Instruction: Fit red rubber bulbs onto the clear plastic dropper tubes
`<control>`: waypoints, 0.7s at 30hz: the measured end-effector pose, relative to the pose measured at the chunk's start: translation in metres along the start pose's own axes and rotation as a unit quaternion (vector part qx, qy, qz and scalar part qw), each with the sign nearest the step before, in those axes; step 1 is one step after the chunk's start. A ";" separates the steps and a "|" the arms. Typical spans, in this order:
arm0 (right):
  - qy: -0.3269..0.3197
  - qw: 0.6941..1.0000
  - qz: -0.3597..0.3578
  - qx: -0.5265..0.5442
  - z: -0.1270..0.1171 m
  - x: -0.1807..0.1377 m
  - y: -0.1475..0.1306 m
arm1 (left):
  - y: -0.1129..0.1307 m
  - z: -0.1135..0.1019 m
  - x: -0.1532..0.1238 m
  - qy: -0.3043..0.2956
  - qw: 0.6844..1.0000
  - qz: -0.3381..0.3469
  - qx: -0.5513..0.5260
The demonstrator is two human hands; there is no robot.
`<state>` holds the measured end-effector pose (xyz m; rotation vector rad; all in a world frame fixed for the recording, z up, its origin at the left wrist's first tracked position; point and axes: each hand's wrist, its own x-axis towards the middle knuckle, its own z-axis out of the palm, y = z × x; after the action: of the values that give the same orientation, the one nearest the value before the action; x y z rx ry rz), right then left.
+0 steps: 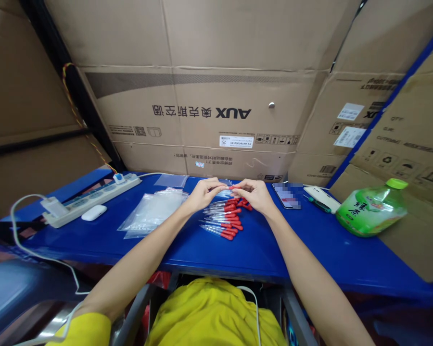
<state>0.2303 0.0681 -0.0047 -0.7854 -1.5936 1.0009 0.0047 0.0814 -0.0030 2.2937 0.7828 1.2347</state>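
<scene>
Both my hands meet at the back of the blue table [260, 254], over a pile of glass droppers with red rubber bulbs [231, 219]. My left hand [205, 193] pinches one end of a red-bulbed dropper [232, 188]. On its red end, the fingertips of my right hand [254, 194] are closed. Clear tips in the pile point left and the bulbs point right. Left of my left hand lies a stack of clear zip bags [157, 211], with another clear bag [171, 180] behind it.
A white power strip [94, 198] and a white earbud case [94, 213] are at the left. To the right lie a phone [286, 196], a white-and-green device [323, 199] and a green tea bottle [371, 209]. Cardboard panels [202, 38] wall the back.
</scene>
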 end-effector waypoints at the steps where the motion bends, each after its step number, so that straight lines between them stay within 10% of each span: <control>1: 0.000 1.000 -0.001 0.000 0.001 0.000 0.000 | 0.001 0.000 0.000 -0.002 1.000 0.001 -0.002; 21: 0.003 1.000 0.000 0.030 0.004 -0.001 -0.001 | 0.006 0.003 0.001 0.012 1.000 0.003 0.027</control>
<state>0.2262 0.0664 -0.0048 -0.7480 -1.5511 1.0408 0.0090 0.0778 -0.0002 2.3305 0.8278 1.2598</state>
